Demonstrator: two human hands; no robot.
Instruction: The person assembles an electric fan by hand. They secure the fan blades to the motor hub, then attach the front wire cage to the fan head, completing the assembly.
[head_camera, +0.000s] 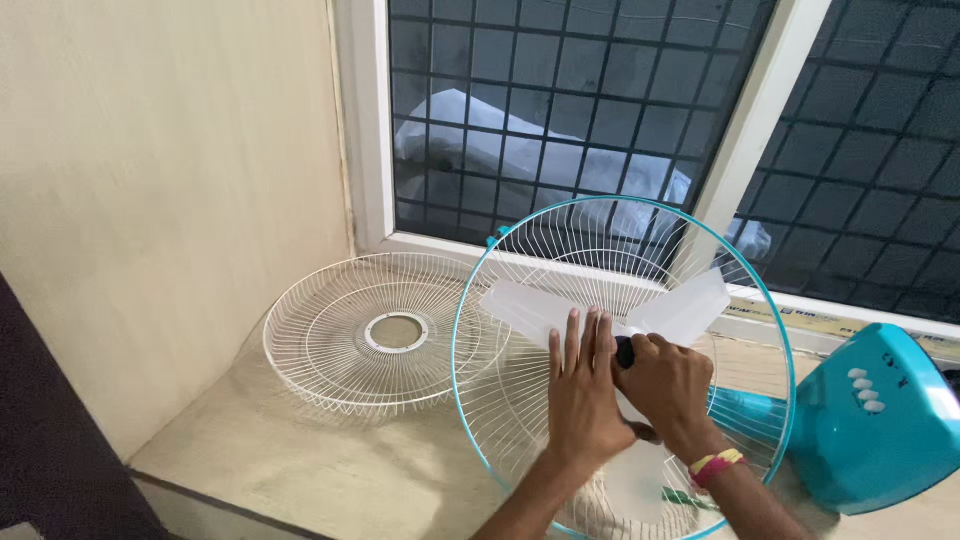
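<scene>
A teal table fan lies on its side on a beige ledge, its rear wire guard (770, 330) rimmed in teal and facing me. The translucent white blade (690, 305) sits inside that guard. My left hand (583, 385) lies flat with fingers together against the blade near its centre. My right hand (668, 385) is closed around the small black knob (625, 351) at the blade's hub. A yellow and pink band circles my right wrist. The fan's teal base (880, 420) with white buttons lies at the right.
A loose white wire front guard (385, 335) lies flat on the ledge (300, 460) to the left. Behind is a window with a white frame (745, 130) and dark grille. A cream wall stands at the left; the ledge's front edge drops off at lower left.
</scene>
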